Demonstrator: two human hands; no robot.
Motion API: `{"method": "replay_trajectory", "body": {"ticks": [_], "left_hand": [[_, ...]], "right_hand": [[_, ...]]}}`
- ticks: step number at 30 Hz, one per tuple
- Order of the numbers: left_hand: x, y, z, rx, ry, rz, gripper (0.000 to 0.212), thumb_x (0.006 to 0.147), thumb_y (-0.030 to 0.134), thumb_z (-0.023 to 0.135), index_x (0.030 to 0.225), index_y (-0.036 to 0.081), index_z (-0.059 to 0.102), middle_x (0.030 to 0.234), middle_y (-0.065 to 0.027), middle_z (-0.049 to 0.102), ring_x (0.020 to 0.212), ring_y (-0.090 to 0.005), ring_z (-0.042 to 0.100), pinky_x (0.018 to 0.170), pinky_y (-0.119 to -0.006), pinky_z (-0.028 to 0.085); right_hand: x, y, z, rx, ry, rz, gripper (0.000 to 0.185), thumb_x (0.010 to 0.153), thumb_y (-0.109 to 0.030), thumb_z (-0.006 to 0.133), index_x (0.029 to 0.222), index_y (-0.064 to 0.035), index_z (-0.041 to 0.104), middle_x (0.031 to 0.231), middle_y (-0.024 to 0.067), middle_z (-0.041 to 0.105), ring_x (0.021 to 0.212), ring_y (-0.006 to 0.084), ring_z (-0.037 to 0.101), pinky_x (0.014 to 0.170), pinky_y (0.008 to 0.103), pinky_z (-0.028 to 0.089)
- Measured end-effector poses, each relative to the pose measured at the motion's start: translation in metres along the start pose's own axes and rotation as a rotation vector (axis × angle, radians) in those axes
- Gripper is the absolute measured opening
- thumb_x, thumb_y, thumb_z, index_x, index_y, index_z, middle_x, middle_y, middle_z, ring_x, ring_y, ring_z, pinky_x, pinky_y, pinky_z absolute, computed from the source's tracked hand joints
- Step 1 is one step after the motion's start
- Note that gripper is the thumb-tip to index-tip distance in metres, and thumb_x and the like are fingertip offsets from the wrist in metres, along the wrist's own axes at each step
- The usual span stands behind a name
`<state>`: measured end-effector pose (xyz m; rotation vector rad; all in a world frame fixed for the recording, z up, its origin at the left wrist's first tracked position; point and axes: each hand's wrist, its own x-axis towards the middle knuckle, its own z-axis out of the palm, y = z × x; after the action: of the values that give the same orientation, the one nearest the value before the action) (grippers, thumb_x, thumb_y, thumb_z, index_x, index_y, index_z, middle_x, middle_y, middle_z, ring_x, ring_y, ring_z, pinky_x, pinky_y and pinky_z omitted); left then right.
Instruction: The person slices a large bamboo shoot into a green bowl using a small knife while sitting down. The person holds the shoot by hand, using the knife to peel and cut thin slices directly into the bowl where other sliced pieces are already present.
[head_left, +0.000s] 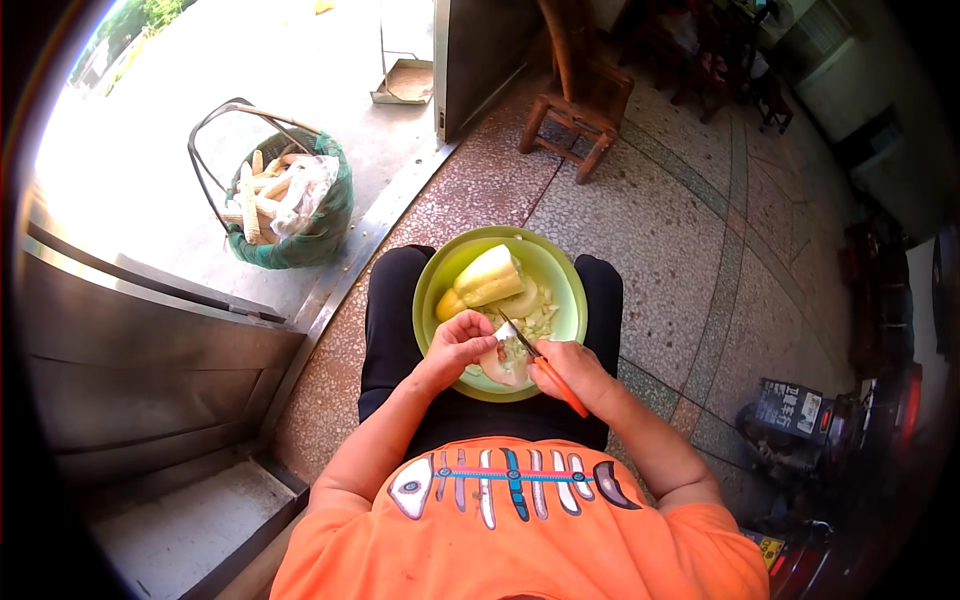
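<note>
A green plastic basin (426, 296) rests on the lap between the knees. My left hand (459, 346) pinches a pale, curved slice of a melon-like vegetable (495, 367) above the basin's near side. In my right hand (574, 371) are scissors with orange handles (561, 386), their blades angled up and left against the slice. Inside the basin lie a large peeled, pale yellow-green piece of the vegetable (489, 277), a yellow end piece (450, 305) partly beneath it, another pale slice (523, 300) and many small cut bits (538, 321).
A handled basket (341, 206) wrapped in green netting, holding corn cobs (250, 202) and a plastic bag (304, 187), stands beyond the door sill. A dustpan (405, 82) is outside too. A wooden chair (581, 112) stands ahead, vehicles (795, 420) at right, a metal door panel (157, 360) at left.
</note>
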<state>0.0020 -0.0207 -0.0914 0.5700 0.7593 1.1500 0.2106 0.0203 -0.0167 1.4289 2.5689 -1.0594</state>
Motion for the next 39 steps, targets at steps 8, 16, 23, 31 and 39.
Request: {"method": "replay_trajectory", "body": {"ticks": [8, 16, 23, 31, 39], "left_hand": [[0.002, -0.002, 0.001, -0.03, 0.082, 0.068, 0.012, 0.087, 0.008, 0.062, 0.095, 0.006, 0.054, 0.08, -0.0033, 0.066, 0.069, -0.0063, 0.058, 0.055, -0.016, 0.038], [0.0, 0.0, 0.005, 0.026, 0.047, 0.07, 0.015, 0.088, 0.01, 0.063, 0.098, 0.004, 0.053, 0.087, -0.0053, 0.065, 0.072, -0.0096, 0.06, 0.06, -0.02, 0.047], [0.0, 0.0, 0.004, 0.138, 0.02, 0.018, 0.021, 0.087, 0.013, 0.065, 0.102, 0.003, 0.053, 0.085, -0.0043, 0.063, 0.073, -0.0103, 0.06, 0.053, -0.021, 0.046], [0.003, -0.004, 0.002, 0.123, 0.119, 0.053, 0.019, 0.088, 0.011, 0.063, 0.101, -0.002, 0.057, 0.079, -0.0069, 0.063, 0.062, -0.0108, 0.06, 0.045, -0.022, 0.044], [-0.001, 0.0, 0.005, 0.12, 0.057, 0.019, 0.016, 0.085, 0.008, 0.065, 0.097, -0.001, 0.058, 0.074, -0.0057, 0.063, 0.057, -0.0109, 0.06, 0.046, -0.022, 0.045]], "right_hand": [[-0.005, 0.0, -0.007, 0.065, -0.024, 0.011, 0.02, 0.08, -0.023, 0.057, 0.085, -0.0038, 0.058, 0.074, 0.0209, 0.063, 0.075, 0.0392, 0.064, 0.067, 0.0451, 0.051], [0.003, -0.012, -0.008, 0.017, -0.051, 0.023, 0.021, 0.081, -0.023, 0.056, 0.085, -0.0023, 0.059, 0.073, 0.02, 0.063, 0.07, 0.0361, 0.064, 0.065, 0.0423, 0.052], [0.006, -0.015, -0.012, 0.167, 0.034, 0.12, 0.018, 0.079, -0.021, 0.06, 0.081, -0.0025, 0.059, 0.071, 0.0215, 0.063, 0.07, 0.0392, 0.064, 0.063, 0.0442, 0.052], [0.003, 0.001, -0.01, 0.089, 0.037, 0.052, 0.02, 0.08, -0.021, 0.06, 0.081, -0.0017, 0.057, 0.072, 0.0214, 0.063, 0.072, 0.0382, 0.064, 0.066, 0.0433, 0.052], [0.003, -0.013, -0.014, 0.091, -0.043, 0.106, 0.023, 0.081, -0.025, 0.058, 0.082, -0.002, 0.056, 0.074, 0.0222, 0.063, 0.073, 0.0397, 0.063, 0.067, 0.0454, 0.051]]}}
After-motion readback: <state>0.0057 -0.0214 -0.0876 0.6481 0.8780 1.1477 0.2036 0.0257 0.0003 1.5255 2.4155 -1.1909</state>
